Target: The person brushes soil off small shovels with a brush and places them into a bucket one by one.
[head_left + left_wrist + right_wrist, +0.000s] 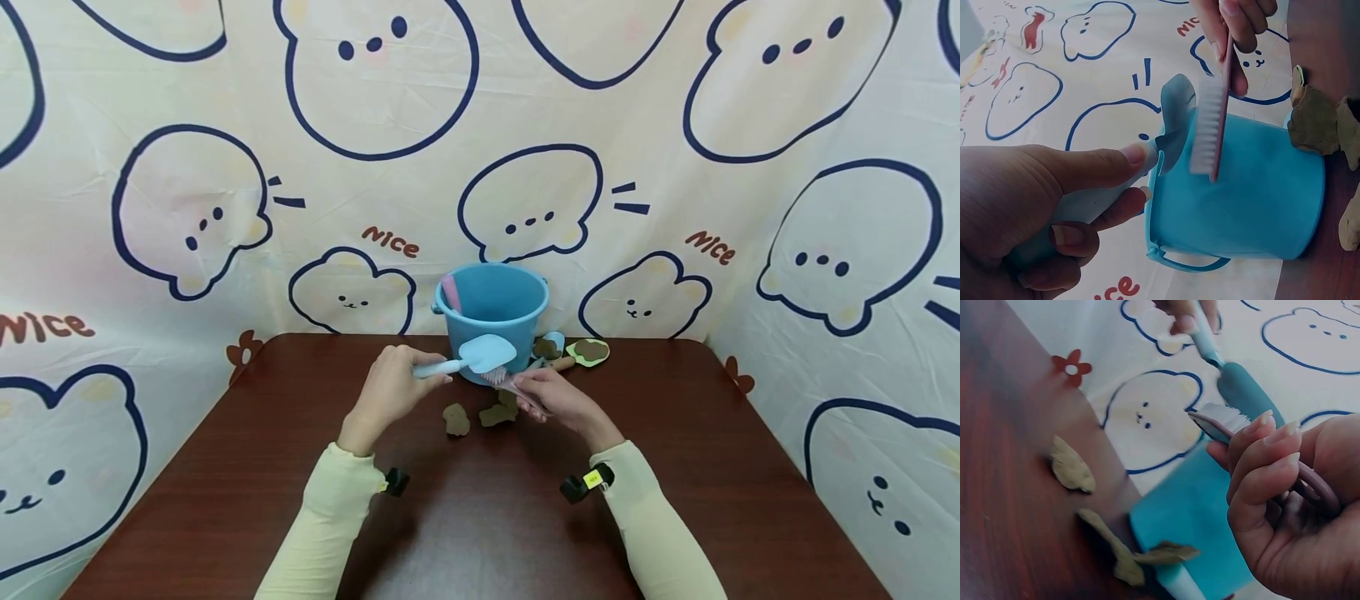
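My left hand (393, 379) grips the handle of a light blue toy shovel (487, 353), its blade held up in front of a blue bucket (529, 337). A small brush with white bristles (1208, 128) and a pinkish handle is held by my right hand (562, 398). In the right wrist view, curled fingers (1260, 456) wrap its looped handle (1319, 487). The bristles are close to the shovel blade; whether they touch cannot be told. Behind both hands the bucket stands upright, and a pink piece (452, 293) leans inside it.
Brown, clay-like lumps (456, 420) lie on the dark wooden table (465, 517) before the bucket. To its right are a green-edged item (588, 352) and a blue one (555, 340), both with brown on them. A printed cloth (525, 117) hangs behind the table.
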A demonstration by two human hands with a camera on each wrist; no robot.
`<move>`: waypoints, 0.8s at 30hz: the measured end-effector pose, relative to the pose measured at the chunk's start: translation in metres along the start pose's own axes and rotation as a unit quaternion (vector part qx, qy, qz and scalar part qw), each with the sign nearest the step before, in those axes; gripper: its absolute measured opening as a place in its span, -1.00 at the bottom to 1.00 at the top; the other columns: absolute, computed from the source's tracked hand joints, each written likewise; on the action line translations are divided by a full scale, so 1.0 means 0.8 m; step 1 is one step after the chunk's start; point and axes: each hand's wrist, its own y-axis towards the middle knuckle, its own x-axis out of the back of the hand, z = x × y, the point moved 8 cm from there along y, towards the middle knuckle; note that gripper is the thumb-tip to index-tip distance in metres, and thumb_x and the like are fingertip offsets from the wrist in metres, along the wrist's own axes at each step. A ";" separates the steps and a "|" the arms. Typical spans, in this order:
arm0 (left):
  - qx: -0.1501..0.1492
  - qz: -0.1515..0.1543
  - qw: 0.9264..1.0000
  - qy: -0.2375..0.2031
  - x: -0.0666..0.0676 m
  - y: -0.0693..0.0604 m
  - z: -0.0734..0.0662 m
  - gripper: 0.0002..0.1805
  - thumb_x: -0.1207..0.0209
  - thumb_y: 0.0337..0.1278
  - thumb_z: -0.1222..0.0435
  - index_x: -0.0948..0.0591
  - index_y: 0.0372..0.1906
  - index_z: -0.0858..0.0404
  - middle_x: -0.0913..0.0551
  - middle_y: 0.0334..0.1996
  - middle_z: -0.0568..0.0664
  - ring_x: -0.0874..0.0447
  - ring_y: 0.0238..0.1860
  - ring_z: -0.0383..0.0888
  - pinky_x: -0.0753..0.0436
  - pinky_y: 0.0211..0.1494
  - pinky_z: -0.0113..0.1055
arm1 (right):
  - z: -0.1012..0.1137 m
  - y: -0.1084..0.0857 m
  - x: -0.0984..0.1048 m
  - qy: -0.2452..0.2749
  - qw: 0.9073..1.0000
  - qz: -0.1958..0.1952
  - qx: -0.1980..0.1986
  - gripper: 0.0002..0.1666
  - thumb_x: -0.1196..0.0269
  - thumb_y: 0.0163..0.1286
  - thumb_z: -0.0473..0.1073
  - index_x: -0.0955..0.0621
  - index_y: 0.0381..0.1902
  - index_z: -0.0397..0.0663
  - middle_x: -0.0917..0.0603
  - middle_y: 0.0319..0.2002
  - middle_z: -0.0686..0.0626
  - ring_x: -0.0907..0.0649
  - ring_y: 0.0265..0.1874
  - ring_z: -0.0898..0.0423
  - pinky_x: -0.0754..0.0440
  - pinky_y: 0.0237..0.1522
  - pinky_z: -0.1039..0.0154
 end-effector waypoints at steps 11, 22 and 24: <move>0.001 0.006 1.000 0.001 -0.005 0.002 0.002 -0.66 -0.51 0.04 0.27 -0.80 -0.04 0.27 -0.82 -0.20 0.10 -0.74 -0.26 -0.04 -0.75 -0.08 -0.07 | 0.001 0.004 -0.009 0.009 1.000 -0.010 0.001 -0.59 0.07 0.68 -0.12 -0.58 -0.34 -0.13 -0.49 -0.58 0.02 -0.43 -0.72 0.21 -0.41 -0.61 0.36; -0.001 0.001 1.000 -0.007 -0.004 0.003 0.007 -0.67 -0.50 0.05 0.29 -0.80 -0.05 0.29 -0.82 -0.22 0.10 -0.74 -0.28 -0.06 -0.75 -0.06 -0.06 | 0.002 -0.003 0.011 0.016 1.000 -0.026 0.005 -0.63 0.10 0.69 -0.12 -0.57 -0.21 -0.18 -0.47 -0.56 0.04 -0.41 -0.70 0.23 -0.41 -0.59 0.38; 0.001 0.002 1.000 -0.008 -0.003 0.003 0.008 -0.66 -0.50 0.05 0.29 -0.79 -0.04 0.30 -0.82 -0.22 0.10 -0.75 -0.28 -0.06 -0.76 -0.07 -0.06 | 0.003 -0.004 0.014 0.018 0.999 -0.027 0.007 -0.62 0.10 0.69 -0.12 -0.57 -0.20 -0.20 -0.47 -0.56 0.04 -0.41 -0.69 0.23 -0.41 -0.59 0.39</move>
